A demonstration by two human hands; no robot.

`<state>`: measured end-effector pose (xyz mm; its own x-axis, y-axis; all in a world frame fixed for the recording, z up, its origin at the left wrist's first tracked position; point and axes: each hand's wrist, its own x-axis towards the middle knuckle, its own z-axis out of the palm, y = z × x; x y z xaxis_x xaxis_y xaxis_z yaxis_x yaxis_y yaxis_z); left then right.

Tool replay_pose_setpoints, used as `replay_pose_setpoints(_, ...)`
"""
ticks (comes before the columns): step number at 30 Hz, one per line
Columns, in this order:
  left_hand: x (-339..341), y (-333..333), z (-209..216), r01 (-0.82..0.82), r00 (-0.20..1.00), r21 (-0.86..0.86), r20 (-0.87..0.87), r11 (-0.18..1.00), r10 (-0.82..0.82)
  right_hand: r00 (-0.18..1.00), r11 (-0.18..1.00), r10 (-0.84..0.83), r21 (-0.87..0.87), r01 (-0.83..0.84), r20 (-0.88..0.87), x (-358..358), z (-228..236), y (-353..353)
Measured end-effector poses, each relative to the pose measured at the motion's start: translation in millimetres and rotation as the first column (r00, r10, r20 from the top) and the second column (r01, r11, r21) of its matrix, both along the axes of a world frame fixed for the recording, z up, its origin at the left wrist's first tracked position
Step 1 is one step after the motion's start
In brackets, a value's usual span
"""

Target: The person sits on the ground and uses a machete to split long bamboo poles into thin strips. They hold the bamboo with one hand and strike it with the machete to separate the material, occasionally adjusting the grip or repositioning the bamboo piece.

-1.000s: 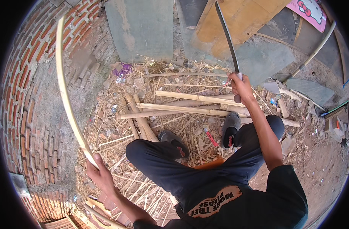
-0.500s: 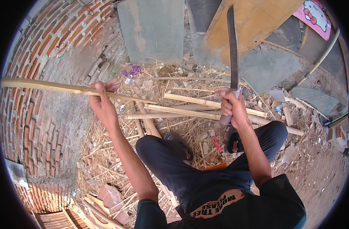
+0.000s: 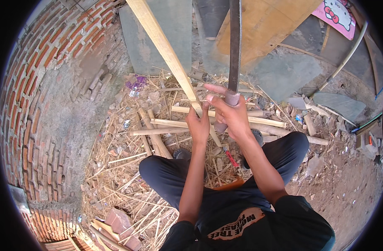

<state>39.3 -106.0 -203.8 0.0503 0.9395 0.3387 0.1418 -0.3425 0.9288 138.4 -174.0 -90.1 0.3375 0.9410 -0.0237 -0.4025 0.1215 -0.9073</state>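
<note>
A long pale strip of split bamboo [image 3: 168, 52] slants up and away to the left, and my left hand [image 3: 198, 125] is closed round it near its lower end. The tip of the strip points down between my knees. Close beside it, my right hand [image 3: 233, 115] grips the handle of a machete [image 3: 234, 46], whose dark blade stands upright, pointing away from me. My right index finger stretches toward the strip; I cannot tell whether it touches it. Beneath both hands lie several bamboo pieces [image 3: 158, 130] across the ground.
A brick wall [image 3: 40, 146] rises on the left. Grey-green boards [image 3: 158, 42] and an orange-brown panel [image 3: 258, 29] lean at the back. Straw and shavings [image 3: 120, 180] cover the ground. A red tool-like object [image 3: 230, 158] lies between my feet.
My left hand has moved right, swinging the bamboo strip from level to steeply slanted. My right hand has shifted left with the machete, bringing both hands close together.
</note>
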Motion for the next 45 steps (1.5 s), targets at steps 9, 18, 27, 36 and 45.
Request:
replay_pose_setpoints(9,5.9,-10.1,-33.2,-0.065,0.995,0.017,-0.071,0.998,0.066,0.982,0.995,-0.057,-0.069,0.07,0.178,-6.2,-26.6,26.9)
replay_pose_setpoints(18,-74.2,5.4,44.2,0.397,0.882,-0.201,-0.188,0.896,-0.433,0.993,0.991,0.121,-0.051,-0.122,-0.008,16.5,-28.2,29.5)
replay_pose_setpoints(27,-71.6,50.1,250.3,0.323,0.898,0.52,0.097,0.791,-0.43,0.903,0.915,0.385,-0.048,-0.4,-0.192,29.3,-35.9,38.7)
replay_pose_setpoints(36,-21.2,49.5,285.5,0.513,0.753,0.417,0.2,0.75,-0.626,0.907,0.914,0.398,-0.026,-0.405,-0.136,33.1,-32.5,33.6)
replay_pose_setpoints(45,-16.4,62.8,293.8,0.302,0.886,0.596,0.114,0.744,-0.45,0.99,0.991,0.098,-0.085,-0.107,-0.102,35.4,-57.6,-20.0)
